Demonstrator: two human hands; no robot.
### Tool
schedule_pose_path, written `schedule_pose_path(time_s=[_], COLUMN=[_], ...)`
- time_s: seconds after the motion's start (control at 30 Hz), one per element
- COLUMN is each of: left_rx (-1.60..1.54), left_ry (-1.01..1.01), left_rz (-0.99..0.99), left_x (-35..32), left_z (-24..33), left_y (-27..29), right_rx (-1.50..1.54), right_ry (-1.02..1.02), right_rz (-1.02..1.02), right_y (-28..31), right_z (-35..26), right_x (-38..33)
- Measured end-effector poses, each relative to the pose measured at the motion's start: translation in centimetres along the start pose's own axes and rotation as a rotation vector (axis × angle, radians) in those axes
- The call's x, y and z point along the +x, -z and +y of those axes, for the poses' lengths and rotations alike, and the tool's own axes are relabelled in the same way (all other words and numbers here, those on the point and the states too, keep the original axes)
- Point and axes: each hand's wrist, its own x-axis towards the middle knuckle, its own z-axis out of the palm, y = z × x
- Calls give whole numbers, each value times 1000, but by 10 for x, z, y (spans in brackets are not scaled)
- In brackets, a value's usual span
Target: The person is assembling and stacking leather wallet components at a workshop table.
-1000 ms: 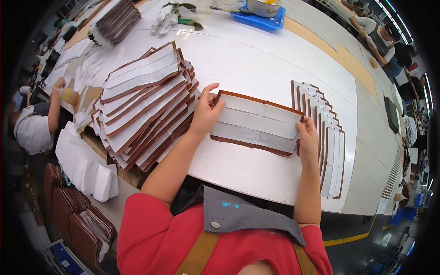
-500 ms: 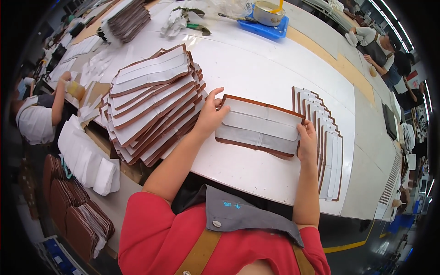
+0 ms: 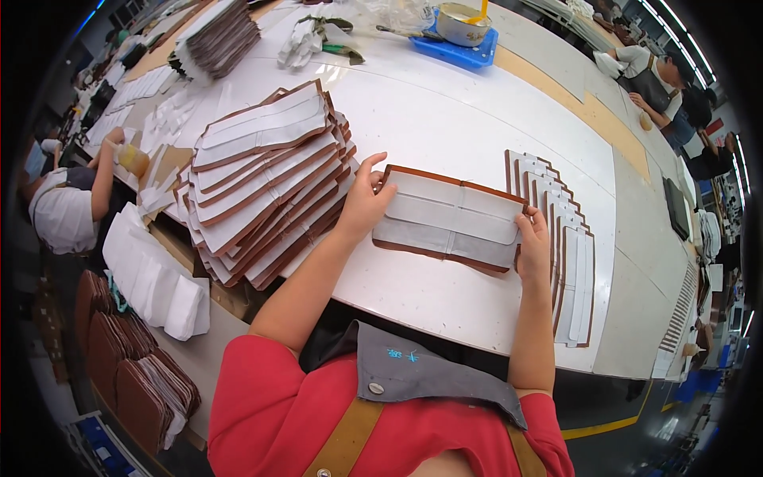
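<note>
Right in front of the person, a brown-edged panel [image 3: 445,219] with a pale lining is stretched between two bare hands, over the white table [image 3: 413,298]; whether its lower edge touches the top, I can't tell. The left hand [image 3: 366,205] pinches the left edge, thumb pressed on the lining and a forefinger raised past the corner; the right hand [image 3: 534,245] nips the upper right corner, thumb in front, fingers tucked behind.

As for progress, I'd call this piece in mid-handling: it lies with neither group of similar panels. To its right runs a short overlapping row [image 3: 579,294]; to its left leans a much taller fanned pile [image 3: 262,187]. Which of them has been worked on, I can't make out, but plenty lie on both sides.

Low on the left, brown rounded pieces [image 3: 143,405] are bundled upright beside folded white cloth [image 3: 155,274].

Farther across the table, a bowl [image 3: 463,30] sits in a shallow blue tray [image 3: 477,57], with something pale inside and a yellow handle [image 3: 482,11] sticking out. Off left, near a co-worker's arm [image 3: 103,179], stands a yellowish bottle [image 3: 133,161], its contents too blurred to name
</note>
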Motion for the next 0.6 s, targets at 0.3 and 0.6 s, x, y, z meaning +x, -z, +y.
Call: schedule_pose_path(time_s=[0.3, 0.6], left_rx=[-32, -11], left_ry=[-22, -2], left_rz=[60, 24], left_x=[1, 1], left_z=[-5, -2], left_y=[0, 0], right_rx=[-87, -156], right_ry=[-80, -40], right_rz=[31, -38], right_y=[-7, -1], right_z=[-5, -12], right_x=[-6, -8])
